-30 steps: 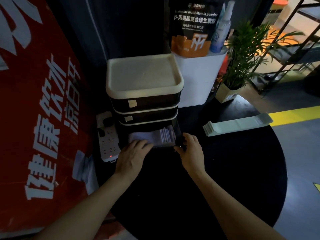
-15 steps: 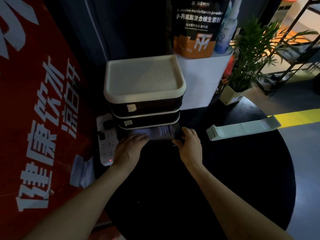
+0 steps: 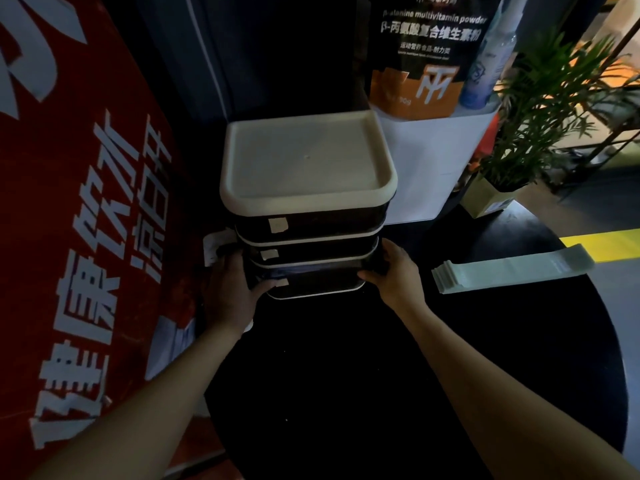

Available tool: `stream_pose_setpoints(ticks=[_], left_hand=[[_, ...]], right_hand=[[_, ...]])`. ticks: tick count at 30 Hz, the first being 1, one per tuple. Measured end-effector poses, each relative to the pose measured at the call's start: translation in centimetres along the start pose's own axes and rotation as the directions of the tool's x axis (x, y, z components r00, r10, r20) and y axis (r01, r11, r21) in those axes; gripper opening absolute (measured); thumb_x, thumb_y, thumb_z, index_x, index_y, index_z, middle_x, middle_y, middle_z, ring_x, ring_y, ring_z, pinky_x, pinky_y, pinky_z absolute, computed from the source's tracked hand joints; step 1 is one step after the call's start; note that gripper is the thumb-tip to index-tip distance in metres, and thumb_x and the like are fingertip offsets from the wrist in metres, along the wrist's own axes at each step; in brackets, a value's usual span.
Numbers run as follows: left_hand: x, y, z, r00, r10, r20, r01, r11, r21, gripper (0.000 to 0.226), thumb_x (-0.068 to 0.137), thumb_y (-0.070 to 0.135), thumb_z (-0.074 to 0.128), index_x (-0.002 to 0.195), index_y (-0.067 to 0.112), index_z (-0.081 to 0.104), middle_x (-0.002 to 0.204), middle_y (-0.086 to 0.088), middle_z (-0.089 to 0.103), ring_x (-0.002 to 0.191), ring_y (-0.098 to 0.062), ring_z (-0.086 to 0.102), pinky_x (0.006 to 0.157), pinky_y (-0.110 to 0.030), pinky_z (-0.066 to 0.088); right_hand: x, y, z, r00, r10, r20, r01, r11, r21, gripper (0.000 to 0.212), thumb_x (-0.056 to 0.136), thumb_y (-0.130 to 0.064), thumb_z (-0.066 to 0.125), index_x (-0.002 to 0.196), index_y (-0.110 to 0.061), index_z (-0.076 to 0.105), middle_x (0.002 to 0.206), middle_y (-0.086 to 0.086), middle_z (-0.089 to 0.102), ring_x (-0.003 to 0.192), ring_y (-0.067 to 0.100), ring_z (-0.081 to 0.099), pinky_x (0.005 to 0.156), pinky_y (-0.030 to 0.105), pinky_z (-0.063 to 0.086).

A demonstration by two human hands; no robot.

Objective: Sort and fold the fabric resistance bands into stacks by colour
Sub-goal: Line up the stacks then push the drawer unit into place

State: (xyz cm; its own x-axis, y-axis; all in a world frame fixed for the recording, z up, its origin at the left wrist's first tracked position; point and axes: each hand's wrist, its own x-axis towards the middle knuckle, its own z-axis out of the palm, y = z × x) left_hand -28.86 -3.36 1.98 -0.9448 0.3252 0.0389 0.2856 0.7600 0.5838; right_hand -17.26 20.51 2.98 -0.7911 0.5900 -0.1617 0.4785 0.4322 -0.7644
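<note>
A three-tier drawer unit (image 3: pixel 308 161) with a cream top stands at the back of the round black table (image 3: pixel 381 375). Its bottom drawer (image 3: pixel 318 284) is almost pushed in; a thin strip of the pale purple bands shows over its front. My left hand (image 3: pixel 232 292) grips the drawer's left front corner, thumb on the front. My right hand (image 3: pixel 394 271) holds the right front corner. A flat stack of pale green bands (image 3: pixel 509 271) lies on the table to the right.
A red banner (image 3: pixel 86 237) with white characters leans on the left. A white power strip (image 3: pixel 214 244) sits behind my left hand. A white box (image 3: pixel 440 161) carries a supplement pouch (image 3: pixel 419 57) and spray bottle (image 3: pixel 491 60). A potted plant (image 3: pixel 540 109) stands far right.
The open bottom drawer holding the purple bands has slid back into the unit, pushed by both hands. The bands are now nearly hidden. My view moved closer.
</note>
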Motion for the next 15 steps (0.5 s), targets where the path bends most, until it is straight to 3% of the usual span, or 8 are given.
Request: stream_pose_setpoints(ticks=[4,8,15], left_hand=[[0.8,-0.4,0.0,1.0,-0.006,0.003,0.006,0.986,-0.168,0.068,0.059,0.03,0.086,0.116,0.01,0.054,0.118,-0.01,0.061,0.111,-0.028,0.057,0.092,-0.047,0.046],[0.8,0.3,0.3,0.997,-0.048,-0.06,0.029,0.96,-0.28,0.06,0.062,0.011,0.085,0.115,0.003,0.058,0.118,-0.013,0.061,0.112,-0.025,0.055,0.091,-0.03,0.041],[1.0,0.6,0.9,0.984,-0.08,-0.157,0.033,0.958,-0.285,0.05,0.062,0.009,0.085,0.105,0.0,0.062,0.109,-0.015,0.065,0.104,-0.028,0.059,0.083,-0.024,0.039]], right_hand=[[0.9,-0.2,-0.7,0.996,-0.009,0.094,0.003,0.998,0.063,0.06,0.073,-0.012,0.077,0.128,-0.017,0.054,0.122,0.003,0.062,0.115,0.021,0.055,0.089,0.024,0.039],[1.0,-0.1,-0.2,0.999,-0.003,0.036,0.001,0.998,0.065,0.054,0.073,-0.014,0.077,0.123,-0.015,0.057,0.116,0.004,0.065,0.11,0.022,0.058,0.083,0.023,0.039],[1.3,0.2,0.9,0.997,0.035,-0.075,-0.028,0.995,0.1,0.038,0.074,-0.016,0.076,0.11,-0.016,0.061,0.105,0.001,0.068,0.099,0.019,0.062,0.077,0.026,0.043]])
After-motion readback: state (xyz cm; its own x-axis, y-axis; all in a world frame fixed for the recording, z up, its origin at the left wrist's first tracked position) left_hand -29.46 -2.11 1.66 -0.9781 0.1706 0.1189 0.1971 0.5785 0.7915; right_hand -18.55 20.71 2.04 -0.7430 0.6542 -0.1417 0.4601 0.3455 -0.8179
